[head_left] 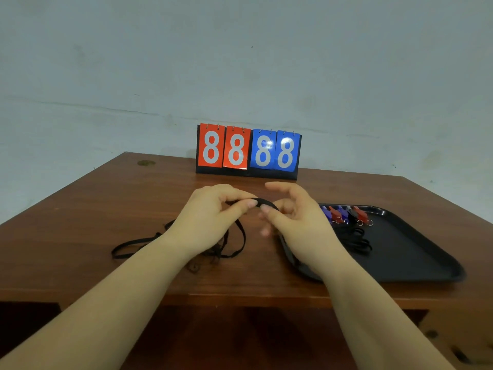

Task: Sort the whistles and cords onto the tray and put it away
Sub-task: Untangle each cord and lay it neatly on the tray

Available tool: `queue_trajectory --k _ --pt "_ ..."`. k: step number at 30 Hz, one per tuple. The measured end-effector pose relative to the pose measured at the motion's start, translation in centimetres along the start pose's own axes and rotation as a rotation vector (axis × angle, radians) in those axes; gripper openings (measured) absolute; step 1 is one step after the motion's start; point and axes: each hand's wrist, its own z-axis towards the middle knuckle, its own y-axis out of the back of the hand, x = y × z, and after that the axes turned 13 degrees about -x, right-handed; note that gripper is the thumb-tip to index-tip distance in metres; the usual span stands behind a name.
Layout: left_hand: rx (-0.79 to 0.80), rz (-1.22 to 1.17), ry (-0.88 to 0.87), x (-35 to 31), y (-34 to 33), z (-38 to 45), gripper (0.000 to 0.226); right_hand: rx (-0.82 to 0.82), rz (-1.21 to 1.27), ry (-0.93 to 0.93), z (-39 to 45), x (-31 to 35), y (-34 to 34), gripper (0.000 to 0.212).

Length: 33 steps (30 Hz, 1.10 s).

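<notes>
Both hands meet over the middle of the wooden table. My left hand (210, 220) and my right hand (290, 214) each pinch the same black cord (262, 202), which arches between their fingertips. More black cords (128, 245) lie loose on the table under and left of my left wrist. A black tray (416, 252) sits at the right. Along its far edge lie several red, blue and black whistles (346, 213) with key rings. A small pile of black cords (357, 237) rests in front of them on the tray.
A flip scoreboard (248, 150) reading 8 8 in red and 8 8 in blue stands at the table's back edge against the wall. The table's front edge runs below my forearms. The tray's near corner lies under my right wrist.
</notes>
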Motion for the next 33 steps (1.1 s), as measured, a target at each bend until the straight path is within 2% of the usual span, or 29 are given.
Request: queue_trajectory --k 5,10,16,19,24,33 --pt "0.018 0.018 0.037 0.4 0.6 0.0 0.017 0.029 -0.088 0.085 0.0 0.2 0.6 0.015" --pt "0.119 0.105 0.041 1.1 0.9 0.4 0.022 -0.034 -0.247 0.097 0.4 0.0 1.5 0.019" --pt "0.171 0.151 0.121 2.8 1.2 0.5 0.022 -0.215 -0.228 0.082 1.3 -0.9 3.5 0.014" --pt "0.164 0.181 0.142 4.0 1.5 0.5 0.019 -0.272 -0.219 0.062 1.6 -1.3 4.3 0.013" --pt "0.141 0.165 0.168 4.9 1.7 0.5 0.023 -0.161 -0.424 0.082 1.5 -2.4 4.7 0.012" --pt "0.029 0.202 0.147 4.9 1.9 0.8 0.033 -0.225 -0.387 0.074 1.7 -2.9 5.4 0.01"
